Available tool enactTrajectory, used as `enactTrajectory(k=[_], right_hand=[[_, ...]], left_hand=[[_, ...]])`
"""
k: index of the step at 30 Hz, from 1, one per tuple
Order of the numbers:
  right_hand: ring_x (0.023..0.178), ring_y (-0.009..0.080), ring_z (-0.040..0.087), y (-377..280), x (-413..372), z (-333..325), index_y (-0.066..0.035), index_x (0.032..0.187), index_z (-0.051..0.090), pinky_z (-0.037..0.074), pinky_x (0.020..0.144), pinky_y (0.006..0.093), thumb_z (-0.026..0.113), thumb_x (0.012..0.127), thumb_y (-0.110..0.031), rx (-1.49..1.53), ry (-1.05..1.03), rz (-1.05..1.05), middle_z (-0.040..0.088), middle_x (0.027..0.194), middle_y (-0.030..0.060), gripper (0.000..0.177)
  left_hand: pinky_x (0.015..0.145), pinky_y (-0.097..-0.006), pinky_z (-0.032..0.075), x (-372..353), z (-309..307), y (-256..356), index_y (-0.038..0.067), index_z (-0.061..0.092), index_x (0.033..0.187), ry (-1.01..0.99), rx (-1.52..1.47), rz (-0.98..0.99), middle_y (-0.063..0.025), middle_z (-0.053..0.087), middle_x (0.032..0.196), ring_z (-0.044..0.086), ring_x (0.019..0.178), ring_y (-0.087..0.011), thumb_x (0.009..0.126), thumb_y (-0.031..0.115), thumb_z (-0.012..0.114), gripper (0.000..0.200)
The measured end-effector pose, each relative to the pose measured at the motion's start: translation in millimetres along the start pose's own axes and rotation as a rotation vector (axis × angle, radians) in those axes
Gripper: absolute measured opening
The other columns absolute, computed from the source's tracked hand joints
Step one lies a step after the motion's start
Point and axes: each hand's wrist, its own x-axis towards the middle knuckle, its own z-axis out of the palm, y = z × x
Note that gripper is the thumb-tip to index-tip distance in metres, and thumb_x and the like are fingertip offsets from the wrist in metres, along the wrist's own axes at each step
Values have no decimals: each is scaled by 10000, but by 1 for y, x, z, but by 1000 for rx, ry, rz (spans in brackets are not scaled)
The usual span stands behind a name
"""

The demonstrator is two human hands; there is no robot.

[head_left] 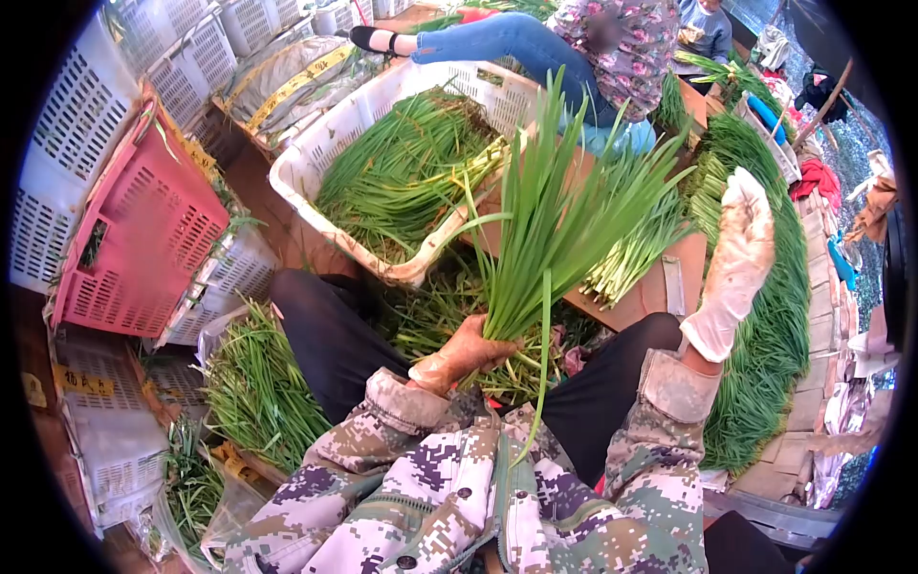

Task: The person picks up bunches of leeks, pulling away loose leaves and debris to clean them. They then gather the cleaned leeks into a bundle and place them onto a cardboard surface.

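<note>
My left hand (pixel 464 354), in a stained thin glove, is closed around the base of a bunch of garlic chives (pixel 535 230). The leaves fan upward and one long leaf hangs down over my jacket. My right hand (pixel 741 258), in a dirty whitish glove, is raised to the right beside a long pile of garlic chives (pixel 765 335). Its fingers look stretched and loosely bent, and nothing shows in them. Between the hands, more chives with pale stems (pixel 626 258) lie on a brown board (pixel 660 282).
A white crate (pixel 349 239) of chives stands ahead of my knees. Loose trimmings (pixel 430 330) lie between my legs. To the left are a pink crate (pixel 143 249), stacked white crates (pixel 81 115) and a heap of greens (pixel 263 383). Another person (pixel 612 57) sits ahead.
</note>
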Motion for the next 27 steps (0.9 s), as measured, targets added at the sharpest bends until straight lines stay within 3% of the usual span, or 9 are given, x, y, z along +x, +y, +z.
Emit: enactTrajectory(k=[4, 8, 13, 15, 17, 19, 20, 21, 27], right_hand=[[730, 30, 532, -75, -19, 21, -34, 1010, 688, 435, 691, 174, 564, 947, -131, 136, -158, 83, 684, 888, 15, 169], [693, 28, 527, -90, -48, 28, -53, 1021, 688, 437, 626, 176, 581, 934, -114, 149, -273, 74, 670, 855, 8, 151], [763, 67, 572, -55, -79, 19, -19, 1022, 675, 474, 680, 216, 643, 883, -74, 10, -796, 379, 658, 854, 3, 153], [737, 61, 573, -44, -96, 21, -1, 1001, 669, 473, 677, 219, 661, 865, -74, -38, -856, 465, 660, 830, 6, 154], [716, 64, 573, -49, -105, 21, -3, 997, 669, 470, 670, 212, 661, 861, -69, -150, -896, 327, 659, 811, 16, 152], [704, 67, 572, -56, -109, 26, -7, 996, 673, 463, 655, 209, 651, 863, -50, -30, -868, 439, 654, 794, 21, 141], [704, 68, 570, -64, -108, 27, -8, 996, 672, 460, 648, 210, 642, 866, -39, 3, -871, 465, 649, 790, 19, 136], [703, 69, 569, -71, -108, 31, -9, 995, 672, 457, 642, 211, 634, 870, -28, 35, -872, 488, 645, 786, 16, 132], [694, 118, 597, -65, -135, 50, -46, 957, 672, 477, 650, 256, 666, 838, -57, 21, -941, 338, 644, 784, 54, 119]], left_hand=[[404, -212, 347, -1, -2, 2, 27, 625, 936, 35, 20, 53, -5, 573, 638, 474, 454, -72, 791, 127, 709, 195], [403, -212, 355, 1, -7, -1, 25, 622, 938, 74, -19, 64, -7, 578, 651, 481, 460, -71, 788, 95, 687, 178], [408, -213, 362, 6, -9, -1, 36, 609, 969, 181, -26, 50, 10, 570, 648, 481, 472, -67, 795, 109, 697, 209], [397, -217, 375, 5, -9, 3, 49, 607, 893, 244, 25, -1, 7, 545, 609, 471, 450, -71, 792, 145, 701, 168], [429, -236, 408, 9, -9, -6, 34, 627, 918, 255, -11, 29, -5, 571, 627, 496, 475, -80, 789, 151, 701, 190], [468, -252, 433, 13, -11, -9, 18, 640, 948, 282, 71, 83, -17, 600, 657, 515, 506, -85, 779, 150, 705, 224], [422, -225, 357, 16, -10, -11, 54, 609, 960, 270, 61, 91, 30, 528, 600, 447, 456, -62, 811, 141, 703, 197], [422, -225, 357, 18, -10, -14, 54, 609, 960, 268, 63, 90, 30, 528, 600, 447, 456, -62, 811, 141, 703, 197], [600, -239, 474, 29, -16, -35, 23, 639, 1033, 337, 163, 182, -2, 643, 785, 560, 665, -65, 795, 123, 699, 265]])
